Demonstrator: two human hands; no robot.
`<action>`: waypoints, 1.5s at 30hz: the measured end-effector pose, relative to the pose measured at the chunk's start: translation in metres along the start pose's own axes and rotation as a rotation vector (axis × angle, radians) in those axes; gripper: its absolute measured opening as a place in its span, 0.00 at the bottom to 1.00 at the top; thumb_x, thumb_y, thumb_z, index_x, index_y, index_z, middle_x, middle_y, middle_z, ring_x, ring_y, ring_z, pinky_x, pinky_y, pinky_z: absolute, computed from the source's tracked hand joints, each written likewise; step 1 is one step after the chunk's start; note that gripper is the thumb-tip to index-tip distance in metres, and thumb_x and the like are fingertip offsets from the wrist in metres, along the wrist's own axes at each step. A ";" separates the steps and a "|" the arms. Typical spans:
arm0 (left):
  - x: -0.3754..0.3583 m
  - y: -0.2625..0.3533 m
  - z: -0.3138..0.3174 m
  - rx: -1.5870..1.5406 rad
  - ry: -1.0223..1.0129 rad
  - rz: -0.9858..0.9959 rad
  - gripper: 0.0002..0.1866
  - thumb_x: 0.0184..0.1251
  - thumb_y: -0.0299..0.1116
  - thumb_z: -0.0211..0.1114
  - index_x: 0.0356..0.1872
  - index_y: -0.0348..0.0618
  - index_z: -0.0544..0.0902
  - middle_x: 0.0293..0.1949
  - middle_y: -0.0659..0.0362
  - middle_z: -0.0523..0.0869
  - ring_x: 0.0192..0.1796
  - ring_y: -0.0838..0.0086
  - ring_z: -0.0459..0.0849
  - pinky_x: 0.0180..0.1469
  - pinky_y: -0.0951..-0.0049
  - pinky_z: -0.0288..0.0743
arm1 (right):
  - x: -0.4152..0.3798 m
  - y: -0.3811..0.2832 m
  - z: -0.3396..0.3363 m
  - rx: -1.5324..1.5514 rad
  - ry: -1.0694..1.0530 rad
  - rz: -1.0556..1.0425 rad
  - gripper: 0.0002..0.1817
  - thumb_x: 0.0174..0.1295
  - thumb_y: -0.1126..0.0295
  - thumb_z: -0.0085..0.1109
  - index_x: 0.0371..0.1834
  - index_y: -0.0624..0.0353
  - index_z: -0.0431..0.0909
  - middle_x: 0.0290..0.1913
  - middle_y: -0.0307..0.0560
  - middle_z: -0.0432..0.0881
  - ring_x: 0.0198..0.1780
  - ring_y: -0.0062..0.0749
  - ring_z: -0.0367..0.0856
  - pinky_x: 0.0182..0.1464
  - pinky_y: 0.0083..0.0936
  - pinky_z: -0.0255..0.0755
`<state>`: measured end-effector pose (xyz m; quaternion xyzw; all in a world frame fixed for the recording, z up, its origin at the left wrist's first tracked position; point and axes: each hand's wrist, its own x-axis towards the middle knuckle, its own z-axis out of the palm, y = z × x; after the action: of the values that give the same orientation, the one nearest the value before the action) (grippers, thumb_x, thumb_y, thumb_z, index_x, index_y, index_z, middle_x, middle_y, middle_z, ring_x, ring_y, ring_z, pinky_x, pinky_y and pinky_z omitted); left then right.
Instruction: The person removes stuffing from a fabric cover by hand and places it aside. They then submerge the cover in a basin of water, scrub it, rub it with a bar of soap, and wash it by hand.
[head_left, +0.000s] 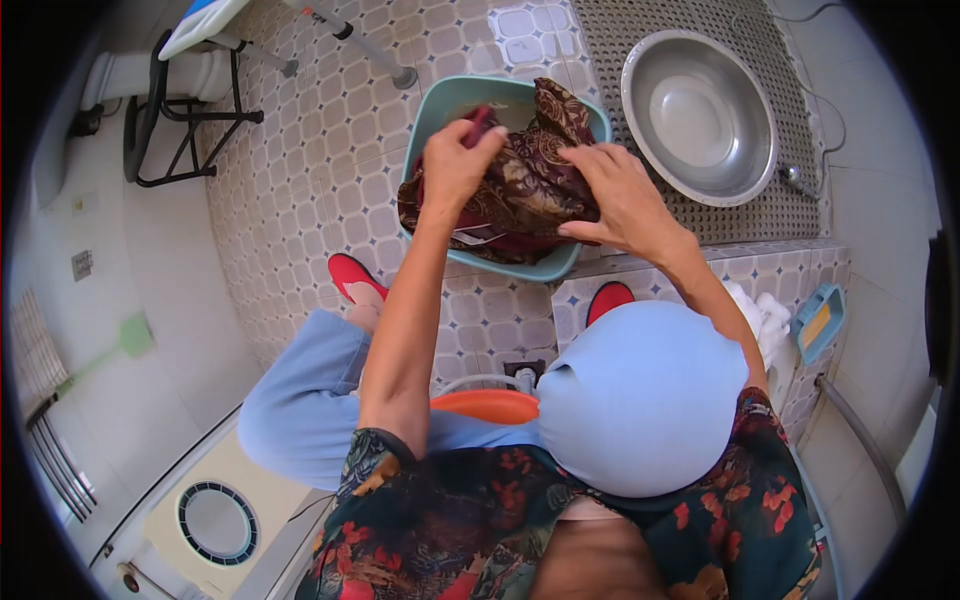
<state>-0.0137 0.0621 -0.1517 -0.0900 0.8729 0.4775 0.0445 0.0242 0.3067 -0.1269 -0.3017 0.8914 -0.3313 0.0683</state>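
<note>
A dark brown-and-maroon patterned garment (535, 180) lies bunched in a teal basin (500, 264), with part of it hanging over the left rim. Some water shows at the back of the basin. My left hand (458, 165) is closed on a dark red fold of the garment, its thumb and fingers pinched together. On the garment's right side rests my right hand (625, 200), thumb and fingers spread apart against the cloth. The undersides of both hands are hidden.
To the right, a metal bowl (700, 118) stands on a grey perforated mat (620, 40). A black-framed stool (190, 115) and a white-legged frame (350, 40) are at the upper left. Below the right arm sit white cloth (765, 320) and a small blue tray (818, 322).
</note>
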 end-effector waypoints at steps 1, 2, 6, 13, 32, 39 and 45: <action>-0.004 0.008 -0.009 -0.226 0.062 -0.050 0.13 0.57 0.38 0.71 0.30 0.37 0.83 0.23 0.62 0.82 0.25 0.77 0.77 0.32 0.75 0.72 | 0.008 -0.008 0.004 -0.029 0.075 -0.042 0.37 0.43 0.52 0.73 0.56 0.58 0.70 0.57 0.50 0.74 0.62 0.51 0.66 0.65 0.42 0.60; -0.009 0.016 -0.018 -0.221 0.063 -0.049 0.13 0.57 0.38 0.71 0.30 0.37 0.83 0.23 0.62 0.82 0.25 0.77 0.77 0.32 0.75 0.72 | 0.016 -0.016 0.008 -0.060 0.151 -0.087 0.41 0.43 0.51 0.73 0.59 0.58 0.68 0.60 0.52 0.72 0.66 0.52 0.63 0.68 0.44 0.58; -0.034 0.036 -0.054 -0.860 0.307 -0.071 0.06 0.60 0.29 0.68 0.35 0.39 0.82 0.30 0.63 0.84 0.30 0.79 0.81 0.36 0.77 0.75 | 0.046 -0.015 0.042 -0.148 0.187 -0.155 0.34 0.48 0.57 0.72 0.56 0.60 0.71 0.59 0.54 0.74 0.64 0.54 0.68 0.67 0.44 0.60; -0.054 -0.027 -0.019 -1.193 0.340 -0.293 0.10 0.66 0.28 0.63 0.46 0.43 0.78 0.43 0.59 0.85 0.47 0.70 0.83 0.47 0.62 0.80 | 0.097 0.020 0.047 0.972 0.199 0.131 0.14 0.57 0.82 0.55 0.46 0.58 0.75 0.52 0.46 0.82 0.58 0.32 0.78 0.57 0.26 0.72; -0.040 -0.053 0.048 -1.473 0.005 -0.473 0.17 0.69 0.44 0.58 0.50 0.43 0.79 0.46 0.55 0.85 0.46 0.64 0.85 0.50 0.61 0.81 | 0.076 -0.069 0.089 0.212 0.330 -0.113 0.15 0.57 0.53 0.60 0.29 0.53 0.74 0.19 0.49 0.79 0.23 0.45 0.82 0.27 0.39 0.74; -0.054 -0.025 0.024 -1.387 0.059 -0.591 0.14 0.72 0.39 0.52 0.47 0.44 0.82 0.44 0.56 0.86 0.42 0.65 0.86 0.50 0.61 0.80 | 0.112 0.007 0.122 -0.256 0.440 -0.110 0.10 0.60 0.63 0.54 0.25 0.54 0.74 0.19 0.47 0.78 0.21 0.44 0.81 0.16 0.40 0.71; -0.052 -0.011 -0.014 -1.402 -0.019 -0.408 0.26 0.70 0.50 0.57 0.57 0.38 0.75 0.52 0.51 0.84 0.52 0.61 0.84 0.56 0.59 0.78 | 0.096 0.020 0.097 0.139 0.181 0.127 0.12 0.64 0.60 0.55 0.35 0.58 0.75 0.22 0.51 0.80 0.29 0.54 0.83 0.35 0.44 0.76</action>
<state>0.0399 0.0505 -0.1441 -0.2543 0.3276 0.9071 0.0720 -0.0321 0.2091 -0.2072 -0.2081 0.8861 -0.4132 0.0293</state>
